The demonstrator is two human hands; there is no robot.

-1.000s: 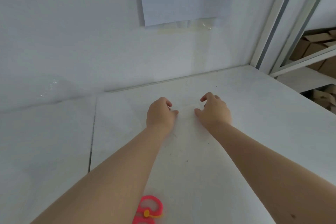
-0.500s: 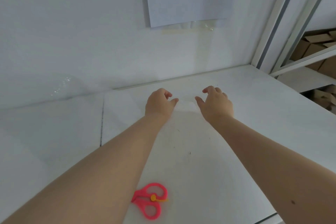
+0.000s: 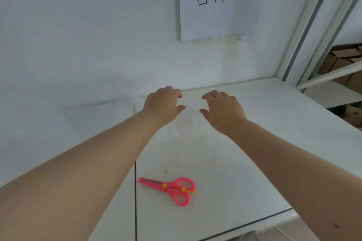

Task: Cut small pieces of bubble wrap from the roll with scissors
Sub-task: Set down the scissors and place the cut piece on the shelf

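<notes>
Bubble wrap [image 3: 176,129]: barely made out, a clear film lying flat on the white desk [image 3: 264,162] beneath and between the hands; no roll can be told
Left hand [image 3: 162,104]: fingers curled, tips hidden; grip cannot be told
Right hand [image 3: 223,110]: fingers loosely spread, palm down, nothing seen held
Scissors [image 3: 170,189]: pink plastic, yellow rivets, blades closed, lying nearer the body, untouched
Paper sign [image 3: 215,2]: top edge cut off

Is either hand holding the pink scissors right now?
No, the scissors lie shut on the white table, nearer the camera than the left hand and right hand.
</notes>
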